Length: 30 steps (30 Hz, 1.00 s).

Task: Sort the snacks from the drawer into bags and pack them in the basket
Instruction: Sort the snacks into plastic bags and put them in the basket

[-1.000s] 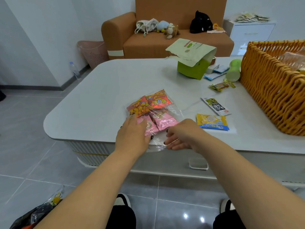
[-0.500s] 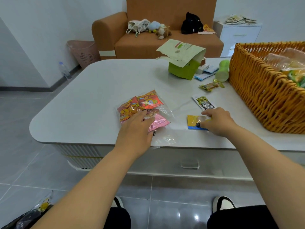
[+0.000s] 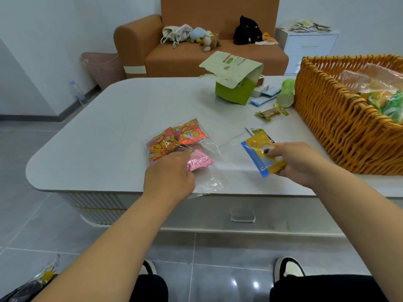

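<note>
the bagging step is judged in hand: the clear bag at worktop centre is held by the left hand, a yellow snack packet at its 3 o'clock is pinched by the right hand, insertion through the bag's mouth being next required.

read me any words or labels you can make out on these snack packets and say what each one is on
None can be read for certain.
Red packets in the clear bag: large yellow characters, too blurred.
Yellow packet in the right hand: print unreadable.
Green box flap: label too small.
</note>
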### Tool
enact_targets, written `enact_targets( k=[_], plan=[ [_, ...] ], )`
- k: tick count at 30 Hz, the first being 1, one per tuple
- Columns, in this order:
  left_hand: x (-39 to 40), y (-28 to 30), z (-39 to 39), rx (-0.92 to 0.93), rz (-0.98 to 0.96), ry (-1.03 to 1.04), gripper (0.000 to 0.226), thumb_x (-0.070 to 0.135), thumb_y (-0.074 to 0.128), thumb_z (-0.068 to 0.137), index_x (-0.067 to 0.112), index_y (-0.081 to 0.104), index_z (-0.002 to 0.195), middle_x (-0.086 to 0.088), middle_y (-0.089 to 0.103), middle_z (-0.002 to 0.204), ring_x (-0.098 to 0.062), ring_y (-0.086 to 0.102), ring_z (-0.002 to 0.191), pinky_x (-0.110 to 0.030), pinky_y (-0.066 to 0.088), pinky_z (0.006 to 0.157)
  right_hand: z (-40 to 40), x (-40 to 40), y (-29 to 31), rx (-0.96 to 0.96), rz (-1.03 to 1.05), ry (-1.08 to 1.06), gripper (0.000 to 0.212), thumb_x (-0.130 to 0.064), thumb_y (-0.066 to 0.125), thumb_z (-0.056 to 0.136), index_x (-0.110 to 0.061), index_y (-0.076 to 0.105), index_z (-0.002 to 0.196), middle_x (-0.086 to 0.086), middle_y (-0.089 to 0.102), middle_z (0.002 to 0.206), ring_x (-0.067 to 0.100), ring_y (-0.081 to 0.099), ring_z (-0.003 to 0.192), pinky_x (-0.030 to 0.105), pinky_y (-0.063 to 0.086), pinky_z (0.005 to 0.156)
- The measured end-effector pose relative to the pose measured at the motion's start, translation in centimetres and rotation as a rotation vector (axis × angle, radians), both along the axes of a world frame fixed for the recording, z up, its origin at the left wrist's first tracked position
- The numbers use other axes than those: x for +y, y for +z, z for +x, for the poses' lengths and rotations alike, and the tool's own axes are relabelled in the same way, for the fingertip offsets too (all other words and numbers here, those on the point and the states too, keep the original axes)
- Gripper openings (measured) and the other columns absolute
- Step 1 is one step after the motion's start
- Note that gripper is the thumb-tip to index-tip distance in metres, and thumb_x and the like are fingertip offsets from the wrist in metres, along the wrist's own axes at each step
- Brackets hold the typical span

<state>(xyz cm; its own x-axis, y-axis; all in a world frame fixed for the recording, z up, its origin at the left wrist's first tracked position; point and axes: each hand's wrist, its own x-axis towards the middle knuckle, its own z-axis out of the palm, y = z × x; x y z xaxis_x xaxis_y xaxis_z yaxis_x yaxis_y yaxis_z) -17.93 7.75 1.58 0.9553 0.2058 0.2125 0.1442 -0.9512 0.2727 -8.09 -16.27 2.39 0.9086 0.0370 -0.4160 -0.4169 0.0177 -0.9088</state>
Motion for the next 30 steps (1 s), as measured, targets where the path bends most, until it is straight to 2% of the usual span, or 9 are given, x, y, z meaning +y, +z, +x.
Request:
enact_targets(
  k=[1, 3, 6, 9, 13, 19, 22, 26, 30],
  plan=[
    [0.1, 0.0, -0.1, -0.005, 0.012, 0.015, 0.014, 0.019, 0.049, 0.088, 0.022, 0.059, 0.097, 0.007, 0.057, 0.092, -0.021, 0.054, 0.088, -0.027, 0.035, 0.064, -0.7, 0.3, 0.6, 0.048, 0.161, 0.043, 0.026, 0.009, 0.050, 0.086, -0.006, 0.062, 0.105, 0.015, 0.065, 0.100, 0.021, 0.066, 0.068, 0.029, 0.057, 0.060],
    [0.4, -0.2, -0.1, -0.030, 0.033, 0.026, 0.015, 0.022, 0.047, 0.090, 0.019, 0.062, 0.091, 0.005, 0.061, 0.090, -0.023, 0.057, 0.088, -0.028, 0.039, 0.064, -2.2, 0.8, 1.4, 0.091, 0.263, 0.171, 0.034, 0.015, 0.044, 0.085, -0.001, 0.062, 0.110, 0.016, 0.067, 0.099, 0.020, 0.067, 0.071, 0.029, 0.059, 0.062],
    [0.8, -0.3, -0.1, -0.077, 0.028, 0.021, 0.025, 0.025, 0.047, 0.095, 0.023, 0.071, 0.102, 0.002, 0.069, 0.102, -0.025, 0.060, 0.094, -0.031, 0.045, 0.071, -4.5, 1.7, 2.1, 0.128, 0.191, 0.374, 0.036, 0.021, 0.042, 0.085, 0.004, 0.065, 0.106, 0.020, 0.070, 0.096, 0.023, 0.068, 0.076, 0.030, 0.058, 0.071],
    [1.0, -0.2, -0.1, -0.144, 0.020, 0.005, 0.025, 0.025, 0.049, 0.097, 0.023, 0.073, 0.103, -0.001, 0.072, 0.100, -0.029, 0.062, 0.093, -0.033, 0.046, 0.069, -6.1, 2.9, 1.9, 0.151, 0.079, 0.492, 0.032, 0.020, 0.048, 0.084, 0.005, 0.066, 0.105, 0.019, 0.071, 0.096, 0.022, 0.071, 0.074, 0.031, 0.060, 0.070],
    [1.1, -0.3, -0.1, -0.197, 0.014, -0.016, 0.023, 0.023, 0.051, 0.096, 0.019, 0.073, 0.099, -0.005, 0.073, 0.091, -0.034, 0.064, 0.085, -0.035, 0.047, 0.065, -6.9, 5.7, 0.6, 0.164, 0.074, 0.376, 0.026, 0.017, 0.049, 0.087, 0.002, 0.065, 0.100, 0.016, 0.070, 0.085, 0.020, 0.069, 0.064, 0.029, 0.060, 0.059],
    [1.0, -0.2, -0.4, -0.294, 0.019, -0.044, 0.025, 0.022, 0.050, 0.085, 0.019, 0.075, 0.086, -0.006, 0.072, 0.076, -0.036, 0.064, 0.068, -0.036, 0.049, 0.055, -6.9, 9.5, -0.8, 0.169, 0.288, 0.052, 0.004, 0.001, 0.056, 0.094, 0.001, 0.057, 0.097, 0.013, 0.066, 0.072, 0.015, 0.065, 0.049, 0.021, 0.053, 0.044],
    [0.9, -0.1, -0.4, -0.294, 0.013, -0.044, 0.027, 0.024, 0.048, 0.084, 0.020, 0.075, 0.085, -0.004, 0.073, 0.076, -0.035, 0.064, 0.068, -0.036, 0.049, 0.055, -6.5, 10.6, -1.3, 0.106, 0.293, -0.041, 0.010, -0.005, 0.056, 0.095, 0.003, 0.057, 0.101, 0.012, 0.067, 0.063, 0.012, 0.065, 0.047, 0.017, 0.050, 0.041],
    [0.8, -0.2, -0.2, -0.249, 0.042, -0.053, 0.029, 0.027, 0.046, 0.087, 0.023, 0.075, 0.088, -0.001, 0.072, 0.077, -0.032, 0.063, 0.070, -0.032, 0.044, 0.055, -6.4, 12.0, -2.0, 0.059, 0.232, -0.094, 0.011, 0.008, 0.052, 0.091, 0.001, 0.059, 0.097, 0.014, 0.065, 0.068, 0.012, 0.063, 0.049, 0.018, 0.053, 0.048],
    [0.5, 0.1, 0.0, -0.259, 0.009, -0.056, 0.028, 0.025, 0.047, 0.086, 0.020, 0.075, 0.082, -0.002, 0.072, 0.075, -0.031, 0.065, 0.068, -0.036, 0.050, 0.053, -6.4, 12.8, -2.0, 0.057, 0.280, -0.124, 0.016, 0.015, 0.053, 0.085, 0.001, 0.059, 0.082, 0.015, 0.067, 0.070, 0.016, 0.067, 0.056, 0.019, 0.056, 0.054]
  ],
)
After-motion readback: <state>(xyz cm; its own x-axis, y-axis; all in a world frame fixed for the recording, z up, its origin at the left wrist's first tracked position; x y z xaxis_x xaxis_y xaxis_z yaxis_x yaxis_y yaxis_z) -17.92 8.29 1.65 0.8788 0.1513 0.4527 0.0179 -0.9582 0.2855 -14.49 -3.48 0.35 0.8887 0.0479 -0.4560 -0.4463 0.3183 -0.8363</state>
